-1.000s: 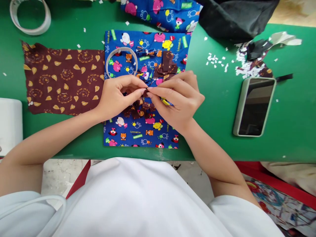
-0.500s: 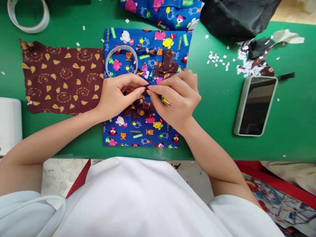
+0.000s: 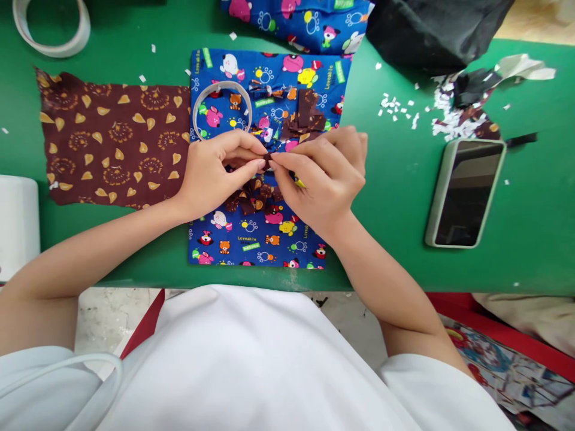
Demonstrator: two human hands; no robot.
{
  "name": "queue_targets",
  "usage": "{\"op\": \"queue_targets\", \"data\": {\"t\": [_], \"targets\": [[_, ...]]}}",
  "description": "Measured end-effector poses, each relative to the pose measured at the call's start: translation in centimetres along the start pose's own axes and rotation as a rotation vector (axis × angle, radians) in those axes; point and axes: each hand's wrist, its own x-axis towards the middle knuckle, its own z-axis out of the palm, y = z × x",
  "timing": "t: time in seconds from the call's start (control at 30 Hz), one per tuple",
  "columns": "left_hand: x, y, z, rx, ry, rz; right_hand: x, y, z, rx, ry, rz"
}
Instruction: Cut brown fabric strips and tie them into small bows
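My left hand (image 3: 215, 170) and my right hand (image 3: 326, 173) meet fingertip to fingertip over a blue cartoon-print cloth (image 3: 251, 239). Both pinch one small brown fabric piece (image 3: 266, 160) between thumb and fingers. A yellow object (image 3: 299, 182) shows under my right palm; what it is I cannot tell. Folded brown fabric pieces (image 3: 251, 200) lie on the cloth just below my hands. More brown cut strips (image 3: 305, 114) sit beyond them. A clear tape roll (image 3: 221, 108) rests on the cloth above my left hand.
A brown leaf-print cloth (image 3: 112, 143) lies to the left on the green table (image 3: 395, 239). A phone (image 3: 465, 191) lies at right, with scraps (image 3: 453, 114) and black cloth (image 3: 431, 30) beyond. Another tape roll (image 3: 49, 30) sits far left; a white object (image 3: 18, 224) at the left edge.
My fingertips have shifted slightly on the small brown piece, and my right hand's fingers curl a little tighter. Everything else stays put.
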Motion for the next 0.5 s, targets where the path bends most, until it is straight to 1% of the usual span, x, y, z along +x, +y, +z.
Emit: {"op": "queue_targets", "data": {"t": [0.23,0.5], "targets": [[-0.05,-0.13,0.00,0.035,-0.008,0.012,0.19,-0.21,-0.11,-0.037,-0.024,0.004],[0.03,-0.15,-0.01,0.016,-0.023,0.010,0.22,-0.24,-0.02,0.006,0.031,0.021]]}}
